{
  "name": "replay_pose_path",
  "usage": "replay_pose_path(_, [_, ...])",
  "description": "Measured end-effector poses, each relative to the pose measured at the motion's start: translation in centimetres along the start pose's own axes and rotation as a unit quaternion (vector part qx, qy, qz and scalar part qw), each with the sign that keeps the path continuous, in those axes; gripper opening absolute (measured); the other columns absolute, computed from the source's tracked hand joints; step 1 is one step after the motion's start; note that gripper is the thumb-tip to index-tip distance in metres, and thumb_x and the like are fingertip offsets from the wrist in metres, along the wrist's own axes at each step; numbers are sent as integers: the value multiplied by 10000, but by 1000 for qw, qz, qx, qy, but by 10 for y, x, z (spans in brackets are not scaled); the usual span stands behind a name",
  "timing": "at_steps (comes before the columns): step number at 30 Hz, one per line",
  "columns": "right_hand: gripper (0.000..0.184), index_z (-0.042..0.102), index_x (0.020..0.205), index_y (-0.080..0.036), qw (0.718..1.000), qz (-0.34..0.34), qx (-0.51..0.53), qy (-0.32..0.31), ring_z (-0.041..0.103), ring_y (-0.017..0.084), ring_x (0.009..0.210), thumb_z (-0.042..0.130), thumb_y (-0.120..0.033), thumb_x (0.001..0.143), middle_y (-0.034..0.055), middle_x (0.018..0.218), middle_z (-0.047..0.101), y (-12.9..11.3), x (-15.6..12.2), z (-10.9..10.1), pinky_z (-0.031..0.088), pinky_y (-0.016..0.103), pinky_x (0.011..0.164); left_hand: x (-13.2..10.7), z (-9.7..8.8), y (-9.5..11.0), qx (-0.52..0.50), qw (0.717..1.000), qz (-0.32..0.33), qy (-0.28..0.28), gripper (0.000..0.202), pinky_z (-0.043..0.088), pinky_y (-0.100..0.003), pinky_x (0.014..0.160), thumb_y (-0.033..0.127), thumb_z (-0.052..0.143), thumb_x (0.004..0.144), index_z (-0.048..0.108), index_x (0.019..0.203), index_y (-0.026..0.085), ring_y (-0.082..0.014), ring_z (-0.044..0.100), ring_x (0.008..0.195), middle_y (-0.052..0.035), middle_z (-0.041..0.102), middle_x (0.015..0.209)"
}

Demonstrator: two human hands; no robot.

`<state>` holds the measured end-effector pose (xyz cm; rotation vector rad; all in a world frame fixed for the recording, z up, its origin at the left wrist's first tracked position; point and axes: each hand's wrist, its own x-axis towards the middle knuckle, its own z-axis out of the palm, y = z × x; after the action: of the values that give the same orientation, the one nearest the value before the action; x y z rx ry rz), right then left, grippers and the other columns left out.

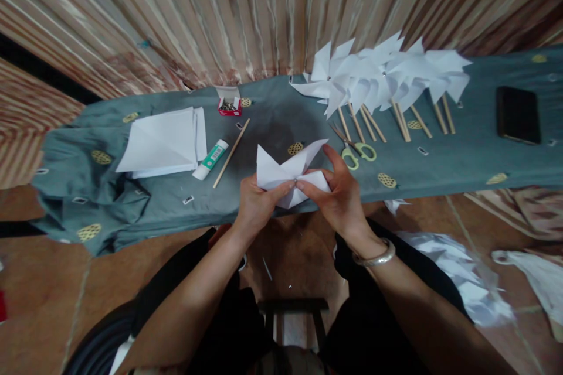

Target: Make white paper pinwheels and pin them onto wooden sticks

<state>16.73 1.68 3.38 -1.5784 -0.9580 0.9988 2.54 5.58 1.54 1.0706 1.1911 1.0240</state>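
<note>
A folded white paper pinwheel (281,169) is held over the near edge of a bench covered in grey-green cloth (272,111). My left hand (257,205) grips its lower left side, thumb pressed toward the centre. My right hand (338,196) pinches the centre from the right, a silver bangle on that wrist. Both hands are closed on the paper.
A stack of white paper squares (165,142), a glue stick (211,159), a loose wooden stick (231,153) and a red box of pins (229,106) lie left. Green-handled scissors (356,149), several finished pinwheels on sticks (387,79) and a black phone (518,114) lie right. Paper scraps (457,281) litter the floor.
</note>
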Motion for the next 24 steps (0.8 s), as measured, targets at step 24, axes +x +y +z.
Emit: replay_pose_path(24, [862,410,1438,-171,1000,-14,-10,-10,698,253,687,768,-399,687,27,790,742,6,5,-8,596,399,620,-3,0,5,-60,996,-43,-59,415,564,-321,762,307,886,531,761,893,147,-199,703,771,-54,778,881])
